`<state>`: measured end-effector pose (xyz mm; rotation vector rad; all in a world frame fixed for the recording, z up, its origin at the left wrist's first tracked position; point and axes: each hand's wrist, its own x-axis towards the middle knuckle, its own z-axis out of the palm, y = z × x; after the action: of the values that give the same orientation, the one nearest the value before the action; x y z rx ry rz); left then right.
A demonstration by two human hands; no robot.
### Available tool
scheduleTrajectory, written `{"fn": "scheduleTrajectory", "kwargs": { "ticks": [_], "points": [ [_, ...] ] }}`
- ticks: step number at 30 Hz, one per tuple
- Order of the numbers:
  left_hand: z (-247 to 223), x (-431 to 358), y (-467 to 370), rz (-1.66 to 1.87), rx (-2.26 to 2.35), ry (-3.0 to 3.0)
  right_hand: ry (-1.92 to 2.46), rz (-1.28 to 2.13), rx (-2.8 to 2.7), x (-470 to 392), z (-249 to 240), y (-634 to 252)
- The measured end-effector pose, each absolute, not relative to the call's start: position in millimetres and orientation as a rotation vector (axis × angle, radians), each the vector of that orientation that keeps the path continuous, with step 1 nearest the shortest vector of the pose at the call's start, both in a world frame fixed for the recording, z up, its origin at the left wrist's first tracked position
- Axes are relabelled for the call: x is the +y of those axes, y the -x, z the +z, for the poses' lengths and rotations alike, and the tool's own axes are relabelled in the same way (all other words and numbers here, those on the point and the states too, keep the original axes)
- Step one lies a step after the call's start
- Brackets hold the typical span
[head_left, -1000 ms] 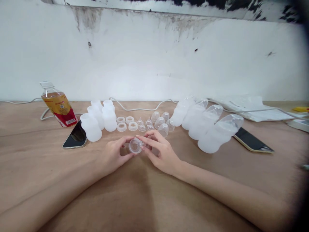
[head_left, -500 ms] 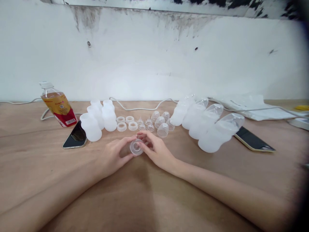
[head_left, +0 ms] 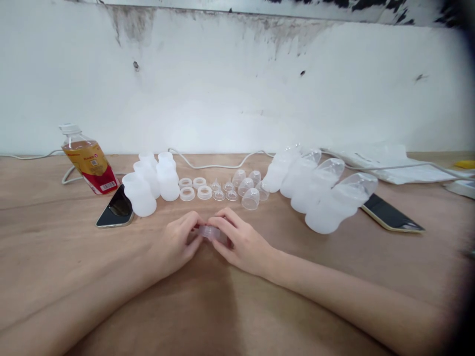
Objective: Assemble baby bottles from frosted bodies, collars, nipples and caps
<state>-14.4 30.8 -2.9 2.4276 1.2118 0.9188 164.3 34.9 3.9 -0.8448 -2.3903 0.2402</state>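
At the near side of the worktop (head_left: 282, 316), a clear ring (head_left: 210, 232) is grasped by both hands: its left side is pinched by the fingers of the left hand (head_left: 181, 238), and its right side is gripped by the curled fingers of the right hand (head_left: 241, 242). Whether the ring is touched to the wood or held just above it cannot be told.

Farther out, a dark-screened phone (head_left: 111, 213) is laid flat at the left, and a second phone (head_left: 391, 215) at the right. Beside the first phone, frosted bottles (head_left: 141, 200) are stood upright with open tops. Near the second, a row of frosted bottles with clear caps (head_left: 322, 217) is seen.

Between the two groups, beyond the hands, four loose rings (head_left: 187, 194), four clear teats (head_left: 218, 196) and a cluster of clear domes (head_left: 250, 199) are set out from left to right.

At the far left, a labelled drink bottle (head_left: 91, 165) is placed behind the first phone. A pale cable (head_left: 218, 167) is trailed along the back, and at the right a white plastic bag (head_left: 397, 170) is crossed by it. The worktop is backed by a stained white wall (head_left: 222, 89).
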Motion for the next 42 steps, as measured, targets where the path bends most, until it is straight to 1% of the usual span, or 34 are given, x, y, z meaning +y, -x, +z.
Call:
{"fn": "scheduleTrajectory", "kwargs": {
  "ticks": [4,7,16,22,34,39,42],
  "points": [
    [-3,30,17,0.927,1.257,-2.570,1.021,0.075,-2.454,31,6,-160],
    [-5,31,17,0.921,1.275,-2.644,1.059,-0.014,-2.487,33,5,-160],
    [-5,28,8,0.795,1.441,-2.760,0.998,0.021,-2.529,39,2,-162],
    [-7,30,10,0.891,1.452,-2.666,0.953,0.047,-2.518,36,1,-162],
    [-13,31,6,0.926,1.360,-2.678,0.897,0.119,-2.461,37,-1,-158],
    [-15,34,9,0.974,1.397,-2.601,0.900,0.092,-2.432,39,0,-162],
    [-9,30,10,0.948,1.296,-2.547,0.859,0.050,-2.436,39,1,-166]
  ]
}}
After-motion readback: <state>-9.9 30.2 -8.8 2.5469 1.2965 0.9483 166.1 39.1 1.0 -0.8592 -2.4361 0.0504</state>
